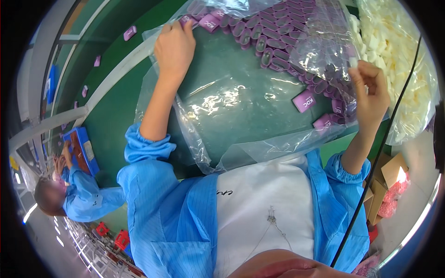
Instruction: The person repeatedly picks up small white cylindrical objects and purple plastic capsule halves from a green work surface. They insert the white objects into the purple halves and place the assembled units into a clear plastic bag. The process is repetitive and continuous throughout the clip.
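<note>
Nearest the camera, a thin black flexible cable (371,171) is being seen obliquely across the right side, partly in front of a blue fabric jacket (336,208). At the left hand (174,48), a small purple box-shaped case with pale lettering (187,19) is being touched, lying just beyond the tips of thumb and forefinger; these are being held slightly parted, and whether the case is being gripped cannot be told. At the right hand (371,90), a small white piece (353,61) is being pinched between the closed tips of thumb and forefinger, projecting above them, while the remaining fingers are being held curled. Both forearms are being extended forward, well apart, the left reaching farther. Between the hands, hollow purple oval-ended cases in close rows (278,28) are being supported on a clear plastic sheet (278,148) over a green tabletop (109,109). At far right, a heap of white pieces (378,37) is being contained in clear plastic.
</note>
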`<state>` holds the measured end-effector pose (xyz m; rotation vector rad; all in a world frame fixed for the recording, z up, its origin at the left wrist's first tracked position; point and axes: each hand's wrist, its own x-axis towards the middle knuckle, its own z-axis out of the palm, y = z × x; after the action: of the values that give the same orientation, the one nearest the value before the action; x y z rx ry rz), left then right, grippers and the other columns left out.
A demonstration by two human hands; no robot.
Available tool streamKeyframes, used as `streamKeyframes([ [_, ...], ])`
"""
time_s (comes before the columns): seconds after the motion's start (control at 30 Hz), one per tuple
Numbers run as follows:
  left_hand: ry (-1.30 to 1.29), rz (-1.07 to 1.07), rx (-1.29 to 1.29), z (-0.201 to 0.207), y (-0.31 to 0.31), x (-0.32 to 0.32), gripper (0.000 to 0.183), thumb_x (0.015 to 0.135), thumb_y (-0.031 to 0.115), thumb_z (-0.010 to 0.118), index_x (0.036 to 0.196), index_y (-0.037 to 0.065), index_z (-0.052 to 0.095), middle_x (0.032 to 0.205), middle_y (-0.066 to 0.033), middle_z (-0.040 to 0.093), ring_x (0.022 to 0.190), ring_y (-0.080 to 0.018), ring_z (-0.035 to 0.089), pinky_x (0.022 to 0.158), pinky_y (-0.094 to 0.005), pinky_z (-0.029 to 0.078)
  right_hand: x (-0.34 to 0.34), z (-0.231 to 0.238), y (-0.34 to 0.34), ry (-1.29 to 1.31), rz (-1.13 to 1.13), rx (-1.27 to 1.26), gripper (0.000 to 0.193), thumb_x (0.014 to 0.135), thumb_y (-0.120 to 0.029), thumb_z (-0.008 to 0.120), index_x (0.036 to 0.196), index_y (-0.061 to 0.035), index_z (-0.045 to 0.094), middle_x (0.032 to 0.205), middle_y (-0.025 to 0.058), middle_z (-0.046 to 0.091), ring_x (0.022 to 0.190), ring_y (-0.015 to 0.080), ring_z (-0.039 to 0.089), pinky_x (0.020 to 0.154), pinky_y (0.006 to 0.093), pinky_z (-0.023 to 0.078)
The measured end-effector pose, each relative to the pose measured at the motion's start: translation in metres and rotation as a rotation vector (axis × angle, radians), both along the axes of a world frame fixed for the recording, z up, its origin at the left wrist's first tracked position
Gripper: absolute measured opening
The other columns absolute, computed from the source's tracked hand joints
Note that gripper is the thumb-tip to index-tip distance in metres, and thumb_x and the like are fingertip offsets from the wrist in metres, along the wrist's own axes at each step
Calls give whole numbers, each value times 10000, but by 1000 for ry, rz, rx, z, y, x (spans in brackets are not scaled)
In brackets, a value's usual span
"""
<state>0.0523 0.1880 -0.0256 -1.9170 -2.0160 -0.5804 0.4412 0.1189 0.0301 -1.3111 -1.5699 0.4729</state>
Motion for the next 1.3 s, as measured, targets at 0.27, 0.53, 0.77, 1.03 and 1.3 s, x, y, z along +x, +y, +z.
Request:
streamKeyframes([
  [0.27, -578, 51, -201, 8, 17, -7, 391, 851, 327, 784, 994, -28, 702, 921, -139, 740, 844, -237, 709, 779, -350, 548, -47, -4, -11, 9, 189, -101, 170, 828, 20, 762, 963, 21, 659, 985, 78, 707, 689, 104, 590, 625, 230, 470],
  [0.53, -1056, -542, -248, 22, -103, 80, 297, 763, 88, 849, 1042, 66, 749, 947, -60, 725, 856, -169, 664, 770, -278, 514, -81, -5, -32, 246, 374, -250, 210, 818, 35, 739, 1023, -3, 719, 1017, 107, 710, 828, 180, 654, 723, 287, 521],
  [0.77, -1071, -560, -473, 5, -120, 99, 335, 714, -43, 825, 1034, 27, 753, 1005, -94, 734, 925, -193, 685, 828, -307, 529, -95, -29, -32, -102, 551, 44, 272, 677, 99, 735, 932, 5, 726, 928, 100, 675, 816, 274, 614, 693, 351, 520],
  [1.03, -1026, -519, -396, 4, -119, 107, 272, 698, 2, 823, 960, 50, 770, 927, -86, 759, 861, -220, 712, 749, -322, 568, -99, -36, -31, -145, 555, 117, 312, 641, 82, 740, 946, 20, 722, 911, 102, 690, 782, 265, 622, 648, 342, 525],
  [1.3, -1023, -552, -392, 1, -118, 106, 274, 696, 7, 832, 960, 55, 773, 928, -76, 763, 868, -216, 711, 741, -321, 567, -81, -34, -28, -109, 569, 69, 239, 728, 54, 746, 964, 22, 717, 970, 127, 710, 761, 278, 663, 672, 351, 549],
])
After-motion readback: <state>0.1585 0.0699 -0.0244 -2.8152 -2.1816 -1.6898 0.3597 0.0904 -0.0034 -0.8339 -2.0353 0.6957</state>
